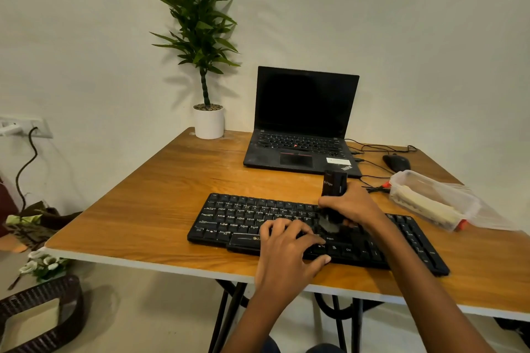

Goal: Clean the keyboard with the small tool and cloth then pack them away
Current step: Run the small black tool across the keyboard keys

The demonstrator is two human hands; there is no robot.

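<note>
A black keyboard [235,218] lies near the front edge of the wooden table [160,189]. My right hand [354,205] grips a small black cylindrical cleaning tool [333,185], held upright with its lower end on the keys at the keyboard's middle right. My left hand [289,249] rests on the keyboard's front, fingers spread over the keys near the space bar, thumb by the front edge. A clear plastic box [430,199] with a pale cloth inside sits to the right of the keyboard, its lid beside it.
An open black laptop [304,123] stands behind the keyboard, with a black mouse [397,163] and cables to its right. A potted plant [208,120] occupies the back left corner. A wicker basket [43,315] and flowers lie on the floor at left.
</note>
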